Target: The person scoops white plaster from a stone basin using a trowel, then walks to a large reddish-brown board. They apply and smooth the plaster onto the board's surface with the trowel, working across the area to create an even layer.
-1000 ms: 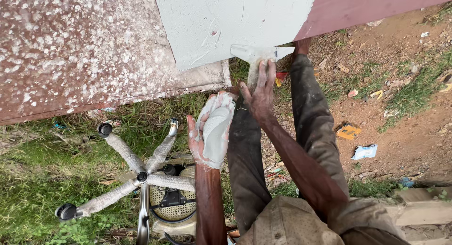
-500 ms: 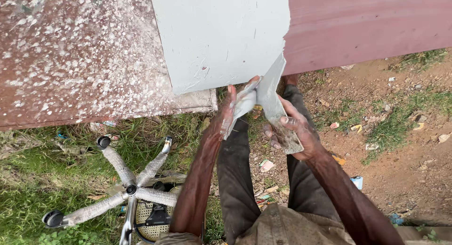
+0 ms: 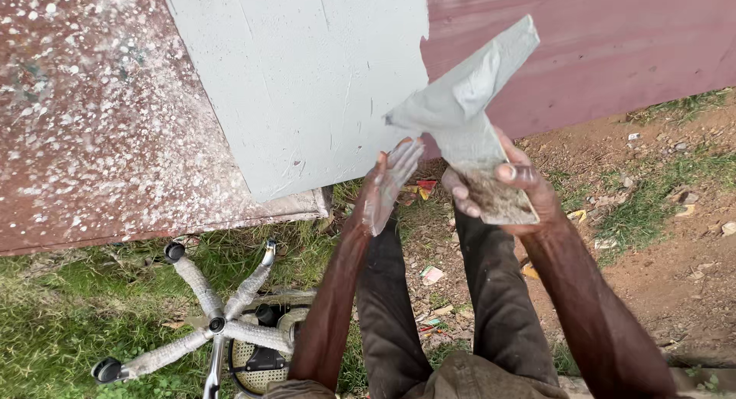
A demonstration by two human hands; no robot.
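My right hand [image 3: 506,188] grips a grey, dust-coated sheet of sandpaper [image 3: 468,115], bent so its upper part points up and right. My left hand [image 3: 387,184] is held flat and open, fingers straight and whitened with grey dust, just left of the sheet, its fingertips near the sheet's lower left corner. A pale grey painted panel [image 3: 307,77] lies right in front of both hands. My legs in dark trousers [image 3: 391,307] show below.
A rusty, white-speckled metal sheet [image 3: 92,123] lies left of the panel and a maroon corrugated sheet [image 3: 598,46] to its right. An overturned office chair base [image 3: 215,322] with castors rests on grass at lower left. Bare dirt with litter lies at right.
Both hands rose toward the panel. The sandpaper, out of the grip a second ago, is now held in my right hand and lifted; my left hand opened flat beside it.
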